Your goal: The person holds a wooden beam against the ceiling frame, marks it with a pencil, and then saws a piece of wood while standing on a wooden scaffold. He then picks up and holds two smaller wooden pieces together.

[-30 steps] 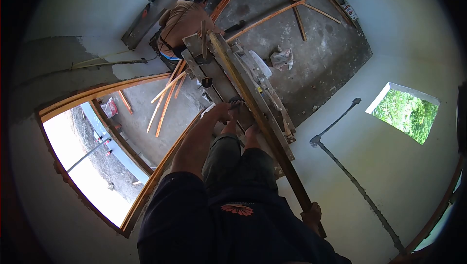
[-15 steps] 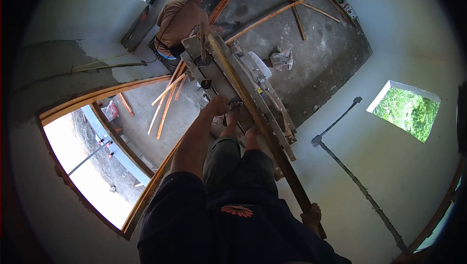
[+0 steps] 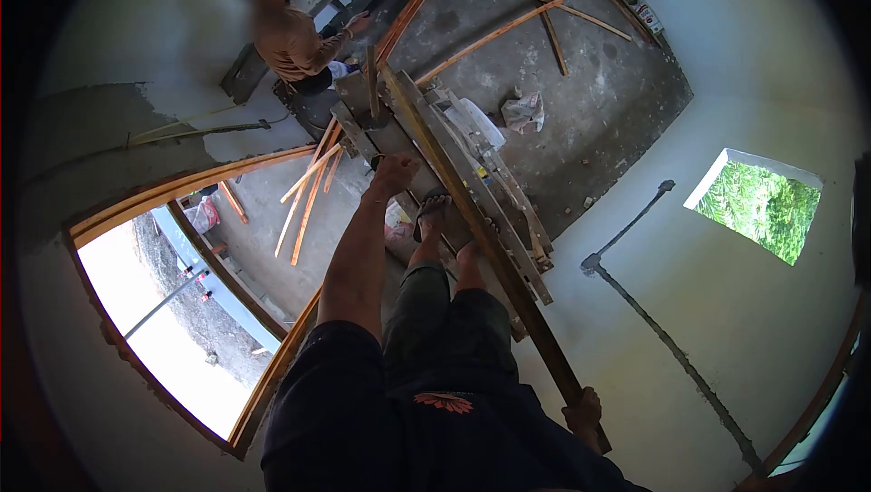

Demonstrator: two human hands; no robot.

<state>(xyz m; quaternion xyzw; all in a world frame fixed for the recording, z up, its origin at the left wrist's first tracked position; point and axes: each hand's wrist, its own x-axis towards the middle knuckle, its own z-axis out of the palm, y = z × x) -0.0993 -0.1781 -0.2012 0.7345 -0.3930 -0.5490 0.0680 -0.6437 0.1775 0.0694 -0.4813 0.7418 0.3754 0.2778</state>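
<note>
My right hand (image 3: 583, 409) is wrapped around the near end of a long wooden beam (image 3: 472, 206), which slants away from me to the far end of the scaffold planks. My left hand (image 3: 396, 175) is stretched forward over the planks, left of the beam and apart from it. Its fingers look curled, and whatever they hold, if anything, is hidden. A small dark and yellow thing (image 3: 376, 161) shows partly at the edge of that hand. My sandalled feet (image 3: 433, 211) stand on the scaffold planks (image 3: 390, 134).
At the far left a co-worker (image 3: 295, 48) faces the planks, one hand out. Loose wooden strips (image 3: 313, 184) lie on the floor left, and more timber (image 3: 494, 38) lies beyond. A crumpled sack (image 3: 523, 113) is on the right. Left is a wood-framed opening (image 3: 195, 165).
My left hand has moved forward to where a tape measure was visible. The co-worker has risen from a bent posture and turned, with an arm reaching out. My right hand stays on the beam.
</note>
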